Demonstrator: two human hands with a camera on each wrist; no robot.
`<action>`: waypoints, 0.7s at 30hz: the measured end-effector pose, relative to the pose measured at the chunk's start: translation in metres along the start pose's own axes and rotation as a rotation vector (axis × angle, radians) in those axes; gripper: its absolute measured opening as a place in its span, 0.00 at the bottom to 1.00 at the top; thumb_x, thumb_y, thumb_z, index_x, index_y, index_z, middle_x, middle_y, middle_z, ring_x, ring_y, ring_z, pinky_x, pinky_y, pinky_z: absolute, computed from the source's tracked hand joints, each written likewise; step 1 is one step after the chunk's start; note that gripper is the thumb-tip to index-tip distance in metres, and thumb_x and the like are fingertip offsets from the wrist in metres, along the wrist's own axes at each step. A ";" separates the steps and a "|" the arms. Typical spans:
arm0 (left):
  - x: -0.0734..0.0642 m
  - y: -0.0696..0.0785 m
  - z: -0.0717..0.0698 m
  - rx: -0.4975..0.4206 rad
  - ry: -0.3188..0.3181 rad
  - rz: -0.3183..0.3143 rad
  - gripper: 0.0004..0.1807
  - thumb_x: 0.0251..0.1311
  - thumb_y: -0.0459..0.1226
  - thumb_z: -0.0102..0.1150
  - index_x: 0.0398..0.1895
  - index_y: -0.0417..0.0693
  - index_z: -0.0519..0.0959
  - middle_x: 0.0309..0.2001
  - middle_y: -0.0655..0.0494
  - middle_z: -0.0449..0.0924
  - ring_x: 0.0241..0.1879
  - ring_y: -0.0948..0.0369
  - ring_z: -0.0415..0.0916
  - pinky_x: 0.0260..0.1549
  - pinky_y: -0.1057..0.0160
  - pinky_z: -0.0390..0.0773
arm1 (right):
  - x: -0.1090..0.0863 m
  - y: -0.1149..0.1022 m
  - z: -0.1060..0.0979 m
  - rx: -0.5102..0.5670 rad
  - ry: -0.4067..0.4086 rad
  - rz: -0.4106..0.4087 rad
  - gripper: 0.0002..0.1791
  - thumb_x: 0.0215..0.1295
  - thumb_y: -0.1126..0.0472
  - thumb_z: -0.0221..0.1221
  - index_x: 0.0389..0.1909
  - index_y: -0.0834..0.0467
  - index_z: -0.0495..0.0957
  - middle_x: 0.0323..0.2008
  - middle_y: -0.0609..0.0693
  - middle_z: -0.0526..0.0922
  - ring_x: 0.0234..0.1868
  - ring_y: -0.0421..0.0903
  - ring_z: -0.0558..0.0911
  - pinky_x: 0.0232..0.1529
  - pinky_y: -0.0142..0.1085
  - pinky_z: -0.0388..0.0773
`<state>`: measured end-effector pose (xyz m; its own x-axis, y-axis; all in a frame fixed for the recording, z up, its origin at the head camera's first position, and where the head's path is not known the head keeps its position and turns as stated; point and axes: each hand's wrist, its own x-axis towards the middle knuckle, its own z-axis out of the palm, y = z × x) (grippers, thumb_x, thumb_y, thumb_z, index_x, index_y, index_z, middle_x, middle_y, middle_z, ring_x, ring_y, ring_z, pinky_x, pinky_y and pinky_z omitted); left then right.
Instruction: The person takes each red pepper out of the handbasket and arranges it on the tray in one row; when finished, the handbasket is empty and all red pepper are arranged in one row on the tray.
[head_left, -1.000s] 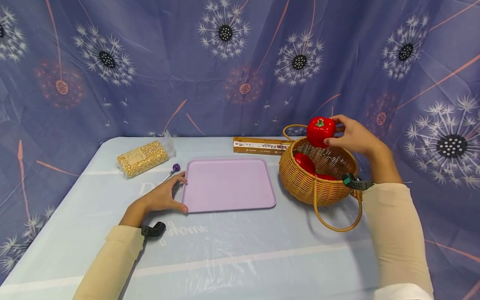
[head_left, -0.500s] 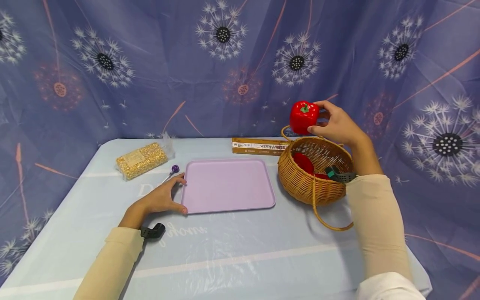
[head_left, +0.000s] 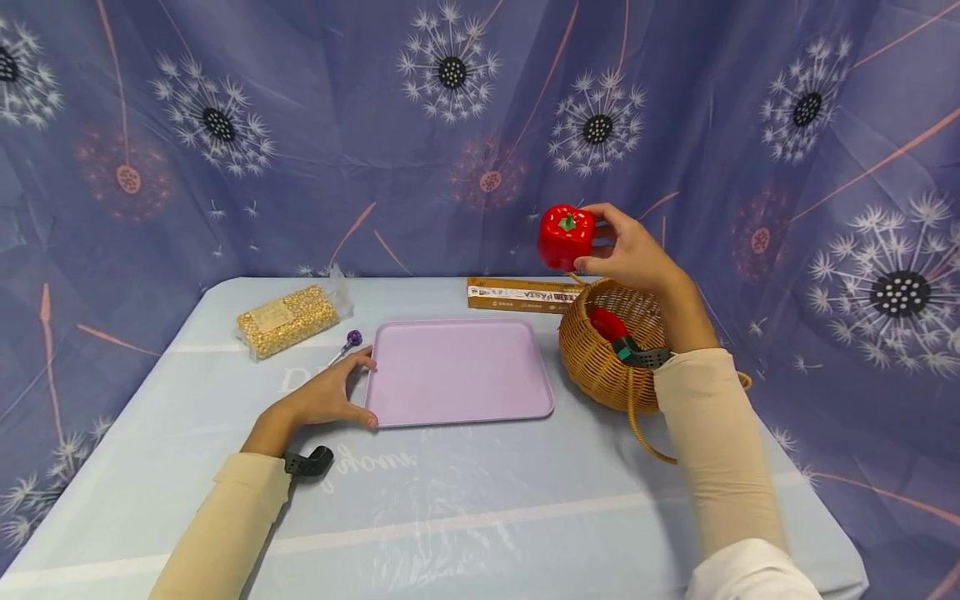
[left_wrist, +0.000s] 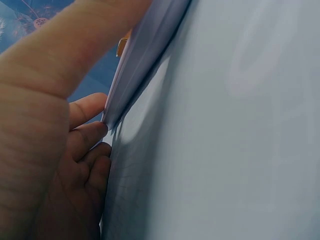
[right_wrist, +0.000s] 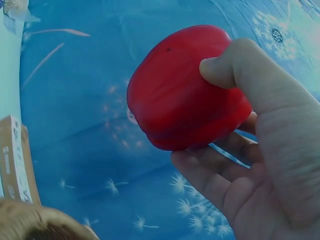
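Note:
In the head view, my right hand (head_left: 633, 254) holds a shiny red bell pepper (head_left: 564, 237) with a green stem, in the air left of and above the wicker basket. The right wrist view shows the thumb on one side of the pepper (right_wrist: 180, 90) and the fingers on the other. My left hand (head_left: 322, 393) is at the left end of a lilac tray (head_left: 457, 375), fingers and thumb spread apart and touching its rim (left_wrist: 142, 55). Another red pepper (head_left: 606, 323) shows inside the wicker basket (head_left: 596, 371), partly behind the right wrist.
At the back left lies a clear bag of yellow kernels (head_left: 288, 319). A utensil with a purple knob (head_left: 353, 338) lies partly hidden behind the left hand. A pasta box (head_left: 521, 294) lies along the back edge, beside the basket. A patterned curtain (head_left: 360, 142) hangs behind the table.
My right hand has lifted the bell pepper out over the basket and carried it left, past the basket's rim. The left hand and the tray have stayed in place.

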<state>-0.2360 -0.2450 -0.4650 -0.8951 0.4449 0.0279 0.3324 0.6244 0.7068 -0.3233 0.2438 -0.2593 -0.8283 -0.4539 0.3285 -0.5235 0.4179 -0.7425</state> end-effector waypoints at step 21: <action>0.000 0.001 0.000 0.015 0.001 -0.006 0.55 0.35 0.53 0.86 0.65 0.43 0.65 0.80 0.42 0.48 0.77 0.40 0.41 0.72 0.37 0.46 | 0.029 -0.025 0.073 0.164 -0.077 -0.036 0.39 0.55 0.75 0.64 0.69 0.68 0.62 0.62 0.64 0.72 0.60 0.60 0.76 0.58 0.48 0.79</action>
<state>-0.2361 -0.2446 -0.4645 -0.8976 0.4401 0.0247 0.3313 0.6367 0.6963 -0.3194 0.1632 -0.2738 -0.7887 -0.5279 0.3150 -0.5074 0.2697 -0.8184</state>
